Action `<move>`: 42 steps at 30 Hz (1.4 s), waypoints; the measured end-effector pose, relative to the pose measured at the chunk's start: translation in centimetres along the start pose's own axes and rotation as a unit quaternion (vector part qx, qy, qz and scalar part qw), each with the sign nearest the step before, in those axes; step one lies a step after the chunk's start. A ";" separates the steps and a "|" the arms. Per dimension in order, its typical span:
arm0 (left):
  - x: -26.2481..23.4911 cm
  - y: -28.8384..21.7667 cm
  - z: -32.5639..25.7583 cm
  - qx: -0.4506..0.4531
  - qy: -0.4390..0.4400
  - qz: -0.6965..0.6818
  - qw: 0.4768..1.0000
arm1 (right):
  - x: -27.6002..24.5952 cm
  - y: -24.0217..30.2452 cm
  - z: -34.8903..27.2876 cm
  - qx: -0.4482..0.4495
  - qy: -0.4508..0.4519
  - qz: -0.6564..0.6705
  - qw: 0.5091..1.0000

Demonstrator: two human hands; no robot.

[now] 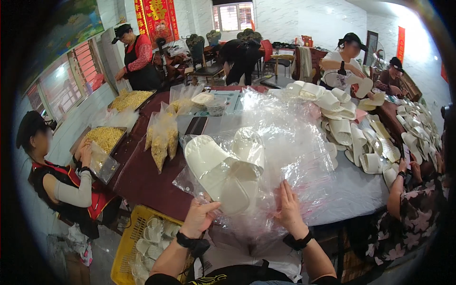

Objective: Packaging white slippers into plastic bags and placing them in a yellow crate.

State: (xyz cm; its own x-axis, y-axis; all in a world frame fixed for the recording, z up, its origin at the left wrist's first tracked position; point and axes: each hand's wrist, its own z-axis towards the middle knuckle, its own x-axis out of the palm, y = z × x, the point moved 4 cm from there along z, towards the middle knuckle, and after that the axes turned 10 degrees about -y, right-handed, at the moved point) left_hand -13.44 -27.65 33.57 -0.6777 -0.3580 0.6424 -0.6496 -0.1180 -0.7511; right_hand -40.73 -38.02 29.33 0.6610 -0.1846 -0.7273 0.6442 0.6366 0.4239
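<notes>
My left hand (199, 218) pinches the near edge of a transparent plastic bag between thumb and fingers. A pair of white open-toed slippers (209, 159) lies inside or under this film, one slipper overlapping the other; the film hides exactly how they sit. To the right, my right hand (289, 206) rests with fingers stretched out together on a wide stack of transparent plastic bags (299, 152). It grips nothing that I can see. Dark bands circle both my wrists.
White slippers (332, 102) are heaped at the right. Bags of yellow pieces (162, 135) stand on the dark red tablecloth (137, 183). A yellow crate (124, 259) holds packed slippers below left. Co-workers sit or stand around the table, one sorting over a tray (107, 140).
</notes>
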 end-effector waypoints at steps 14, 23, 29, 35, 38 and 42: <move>-10.3 -8.0 -10.1 0.091 -0.152 0.114 0.978 | -0.6 -0.4 0.8 -0.009 -0.015 0.032 0.999; -13.6 -9.4 -14.7 0.126 -0.230 0.117 0.958 | -0.8 -1.0 -1.7 0.024 0.006 0.085 0.996; -20.3 -9.8 -18.1 0.185 -0.274 0.116 0.937 | -0.1 -1.4 0.2 -0.005 0.028 0.043 0.999; -18.1 -14.3 -21.5 0.222 -0.348 0.183 0.892 | -1.1 -0.3 1.3 0.026 0.036 0.060 0.997; -22.9 -15.3 -25.6 0.232 -0.398 0.192 0.866 | -1.3 0.0 1.4 0.006 0.031 0.053 0.998; -27.2 -15.5 -30.3 0.227 -0.424 0.203 0.853 | -1.0 -0.3 0.6 -0.016 0.046 0.022 0.999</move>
State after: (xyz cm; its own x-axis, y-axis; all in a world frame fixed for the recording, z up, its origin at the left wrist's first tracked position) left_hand 4.63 11.93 32.37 -0.1966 -0.9733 0.1189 -0.0903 -0.1027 -0.9906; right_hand -41.38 -38.47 30.26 0.6496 -0.0866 -0.7553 0.6010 0.6671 0.4403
